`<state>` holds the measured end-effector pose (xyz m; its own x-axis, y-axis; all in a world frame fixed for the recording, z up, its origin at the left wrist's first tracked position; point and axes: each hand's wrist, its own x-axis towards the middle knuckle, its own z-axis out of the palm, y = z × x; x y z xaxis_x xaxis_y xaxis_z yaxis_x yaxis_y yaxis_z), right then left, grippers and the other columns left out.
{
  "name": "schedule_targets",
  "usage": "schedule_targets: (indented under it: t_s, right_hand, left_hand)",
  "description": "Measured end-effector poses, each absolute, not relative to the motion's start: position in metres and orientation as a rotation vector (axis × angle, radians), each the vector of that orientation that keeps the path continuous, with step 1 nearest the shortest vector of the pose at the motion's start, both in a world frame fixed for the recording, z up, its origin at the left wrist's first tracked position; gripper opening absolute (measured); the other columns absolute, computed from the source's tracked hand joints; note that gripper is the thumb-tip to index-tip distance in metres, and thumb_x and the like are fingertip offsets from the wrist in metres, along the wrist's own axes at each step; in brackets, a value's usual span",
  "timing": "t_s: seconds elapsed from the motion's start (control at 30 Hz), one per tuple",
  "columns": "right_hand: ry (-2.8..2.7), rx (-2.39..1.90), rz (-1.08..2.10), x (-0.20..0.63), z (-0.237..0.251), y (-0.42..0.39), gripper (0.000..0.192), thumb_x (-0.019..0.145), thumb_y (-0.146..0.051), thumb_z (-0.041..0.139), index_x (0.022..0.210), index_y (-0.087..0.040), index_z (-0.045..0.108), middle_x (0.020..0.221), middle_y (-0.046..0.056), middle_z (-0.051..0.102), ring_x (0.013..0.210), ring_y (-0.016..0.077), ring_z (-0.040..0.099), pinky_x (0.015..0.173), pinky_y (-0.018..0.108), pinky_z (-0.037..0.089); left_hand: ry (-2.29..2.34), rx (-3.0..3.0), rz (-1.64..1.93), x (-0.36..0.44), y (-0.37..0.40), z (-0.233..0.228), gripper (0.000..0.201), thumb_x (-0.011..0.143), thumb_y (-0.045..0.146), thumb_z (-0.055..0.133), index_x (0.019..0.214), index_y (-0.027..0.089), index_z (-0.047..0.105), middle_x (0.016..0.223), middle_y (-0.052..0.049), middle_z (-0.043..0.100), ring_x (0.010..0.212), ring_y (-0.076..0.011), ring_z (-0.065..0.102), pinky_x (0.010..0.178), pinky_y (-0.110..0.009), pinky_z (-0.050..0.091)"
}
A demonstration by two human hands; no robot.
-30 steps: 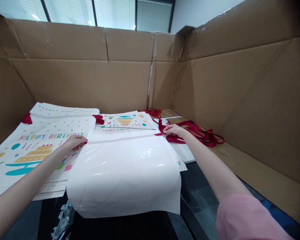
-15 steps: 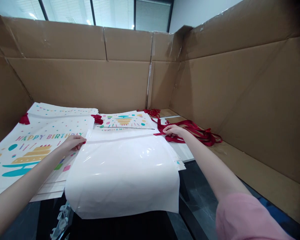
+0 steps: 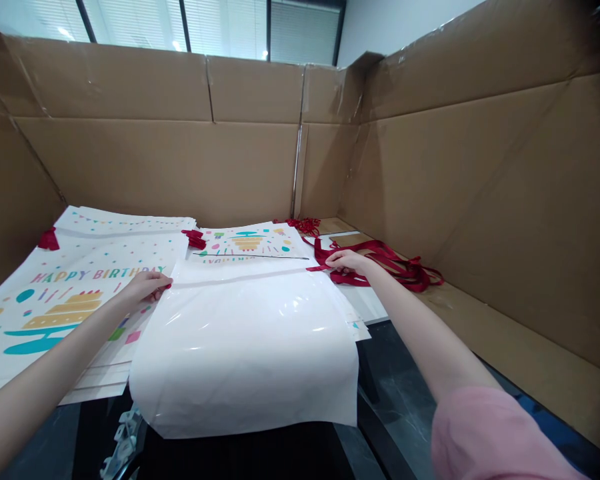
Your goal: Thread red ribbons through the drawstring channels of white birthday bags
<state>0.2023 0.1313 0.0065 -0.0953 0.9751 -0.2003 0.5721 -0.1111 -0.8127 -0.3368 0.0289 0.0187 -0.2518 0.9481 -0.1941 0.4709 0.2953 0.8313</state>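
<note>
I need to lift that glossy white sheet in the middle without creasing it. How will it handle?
The glossy white sheet probably flops: its near edge already droops over the table edge. Its shiny glare suggests a slick surface, so it may slide. Pinching both far corners, where the left hand and right hand rest, looks safest.

You can read "HAPPY BIRTHDAY" in coloured capitals on the top bag (image 3: 80, 280) of the stack at your left. The folded bag (image 3: 250, 243) in the middle carries print too, but you cannot read it.
</note>
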Motion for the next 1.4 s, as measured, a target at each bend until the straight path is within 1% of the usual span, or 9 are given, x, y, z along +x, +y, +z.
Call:
schedule_targets:
  t_s: [0.33,0.53,0.67,0.73,0.83,0.93,1.13,1.27,1.4]
  right_hand:
    - [-1.811,-1.792,0.852,0.192,0.016,0.121,0.017,0.072,-0.029,0.069,0.081,-0.014,0.069,0.068,0.005,0.065,0.053,0.011,0.053,0.051,0.023,0.041]
    - [-1.966,-1.731,0.416,0.146,0.021,0.107,0.027,0.086,-0.025,0.049,0.104,-0.012,0.065,0.105,0.014,0.064,0.094,0.0231,0.06,0.082,0.033,0.045]
    - [-2.258,-1.493,0.411,0.09,0.011,0.076,0.042,0.088,-0.041,0.047,0.124,-0.022,0.057,0.132,0.01,0.053,0.121,0.0244,0.047,0.103,0.037,0.034]
    - [-2.399,-1.415,0.458,0.067,0.006,0.059,0.053,0.086,-0.055,0.046,0.133,-0.031,0.049,0.143,0.007,0.042,0.133,0.0281,0.034,0.109,0.048,0.022]
    - [-2.601,-1.447,0.503,0.048,0.005,0.044,0.064,0.087,-0.066,0.03,0.143,-0.036,0.032,0.154,0.006,0.02,0.141,0.033,0.011,0.105,0.065,0.001]
    - [-2.646,-1.51,0.508,0.044,0.009,0.048,0.065,0.088,-0.066,0.021,0.146,-0.035,0.024,0.155,0.007,0.012,0.142,0.0337,0.005,0.102,0.068,-0.004]
    - [-2.539,-1.456,0.439,0.04,0.009,0.059,0.061,0.091,-0.058,0.031,0.141,-0.025,0.039,0.15,0.016,0.027,0.137,0.0386,0.019,0.1,0.071,0.007]
    - [-2.479,-1.223,0.346,0.051,0.006,0.036,0.04,0.094,-0.037,0.038,0.125,-0.019,0.055,0.131,0.013,0.052,0.12,0.0257,0.047,0.102,0.045,0.033]
    - [-2.427,-0.751,0.253,0.094,0.006,0.011,0.02,0.087,-0.021,0.049,0.09,-0.019,0.069,0.094,0.006,0.067,0.089,0.0186,0.06,0.083,0.03,0.045]
  left_hand:
    - [1.876,1.481,0.816,-0.347,0.033,0.006,0.029,0.067,0.046,0.063,0.069,0.017,0.056,0.049,0.005,0.047,0.047,-0.0096,0.043,0.046,-0.02,0.033]
    - [2.1,1.705,0.733,-0.339,0.027,0.023,0.031,0.065,0.049,0.059,0.074,0.019,0.061,0.061,0.0,0.059,0.051,-0.0158,0.053,0.05,-0.025,0.036]
    - [2.22,1.9,0.671,-0.324,0.023,0.046,0.031,0.066,0.044,0.054,0.086,0.021,0.063,0.083,-0.004,0.066,0.07,-0.0221,0.061,0.059,-0.027,0.038]
    - [2.212,1.999,0.626,-0.313,0.019,0.056,0.031,0.068,0.043,0.051,0.088,0.021,0.063,0.087,-0.005,0.067,0.076,-0.0233,0.061,0.062,-0.028,0.038]
    - [2.14,2.157,0.562,-0.293,0.013,0.066,0.031,0.071,0.041,0.048,0.089,0.022,0.063,0.092,-0.004,0.067,0.073,-0.0213,0.061,0.062,-0.028,0.039]
    - [2.029,2.333,0.528,-0.265,0.014,0.075,0.028,0.073,0.039,0.046,0.087,0.021,0.064,0.092,-0.004,0.067,0.076,-0.021,0.061,0.064,-0.027,0.04]
    - [1.747,2.638,0.529,-0.175,0.038,0.086,0.024,0.078,0.031,0.044,0.087,0.02,0.064,0.094,-0.005,0.066,0.084,-0.0211,0.06,0.068,-0.027,0.041]
    - [1.482,2.796,0.481,-0.101,0.056,0.08,0.023,0.08,0.028,0.046,0.09,0.02,0.066,0.095,-0.005,0.066,0.081,-0.02,0.06,0.066,-0.027,0.041]
    - [1.238,2.871,0.386,-0.038,0.073,0.064,0.021,0.08,0.025,0.048,0.089,0.02,0.067,0.093,-0.005,0.066,0.075,-0.0185,0.06,0.064,-0.025,0.042]
